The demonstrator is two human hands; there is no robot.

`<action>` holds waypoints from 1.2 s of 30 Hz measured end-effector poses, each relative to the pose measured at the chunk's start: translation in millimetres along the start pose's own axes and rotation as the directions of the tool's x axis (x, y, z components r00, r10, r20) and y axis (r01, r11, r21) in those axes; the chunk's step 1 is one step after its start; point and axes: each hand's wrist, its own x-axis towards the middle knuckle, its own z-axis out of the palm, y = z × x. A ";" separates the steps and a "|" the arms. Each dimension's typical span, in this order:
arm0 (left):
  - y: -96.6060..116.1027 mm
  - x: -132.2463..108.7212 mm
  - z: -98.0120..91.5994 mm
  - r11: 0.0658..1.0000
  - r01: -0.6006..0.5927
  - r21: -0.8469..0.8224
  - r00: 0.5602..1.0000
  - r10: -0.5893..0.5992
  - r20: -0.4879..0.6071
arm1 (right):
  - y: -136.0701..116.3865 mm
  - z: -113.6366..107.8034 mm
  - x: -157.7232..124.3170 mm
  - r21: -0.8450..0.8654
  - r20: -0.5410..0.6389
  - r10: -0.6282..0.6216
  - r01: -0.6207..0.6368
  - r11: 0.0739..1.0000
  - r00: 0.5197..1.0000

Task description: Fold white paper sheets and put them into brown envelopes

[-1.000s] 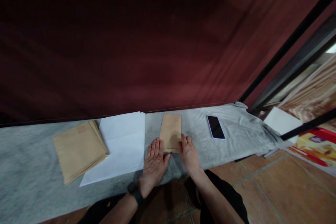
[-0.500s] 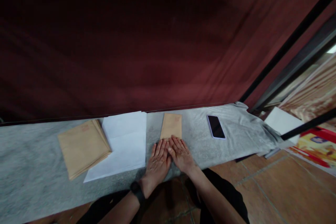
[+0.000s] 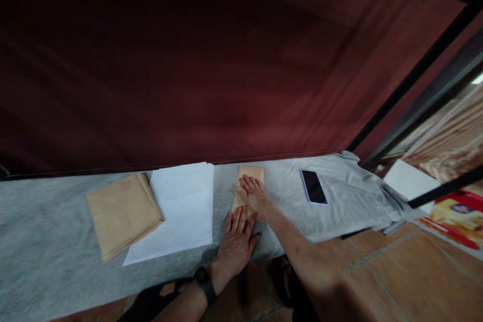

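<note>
A brown paper envelope (image 3: 245,171) lies flat on the grey cloth in front of me. My right hand (image 3: 253,192) rests on its upper part with the fingers stretched out flat, covering much of its middle. Over the near end of the envelope lies my left hand (image 3: 238,239), fingers spread and a dark band round the wrist. Neither hand grips anything. To the left, a stack of white paper sheets (image 3: 184,206) lies partly under a pile of brown envelopes (image 3: 124,211).
A phone (image 3: 314,187) in a pale purple case lies right of the envelope. The grey cloth (image 3: 41,241) covers a narrow bench against a dark red panel (image 3: 226,85). Black bars (image 3: 415,75), a white board (image 3: 409,181) and a red printed box (image 3: 462,216) stand at the right.
My right hand has slid away from me, from the envelope's near edge to its upper part. My left hand stays near the close end, its fingers a little more spread.
</note>
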 end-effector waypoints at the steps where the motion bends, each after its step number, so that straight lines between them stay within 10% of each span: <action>1: 0.0 -0.1 0.7 1.000 -0.004 0.001 1.000 0.004 -0.005 | -2.0 1.9 7.5 -0.012 -0.028 0.020 -0.020 1.000 0.999; 11: -2.6 -0.5 -6.9 1.000 -0.017 -0.025 1.000 0.018 0.024 | 0.6 17.5 15.8 -0.017 -0.168 0.161 -0.166 0.986 0.973; 22: -12.5 -0.1 11.5 0.993 0.111 -0.036 0.993 -0.113 -0.045 | 3.1 1.3 -80.3 0.118 0.012 -0.035 0.034 0.992 0.999; 28: -19.8 13.7 2.1 0.955 0.273 -0.116 0.961 -0.277 -0.019 | -19.3 0.7 -138.2 0.058 -0.079 -0.063 0.067 0.996 0.995; 36: -33.2 35.0 -6.6 0.811 0.408 -0.420 0.894 -0.448 0.004 | -44.7 0.1 -136.1 -0.083 -0.146 0.092 -0.105 0.991 0.985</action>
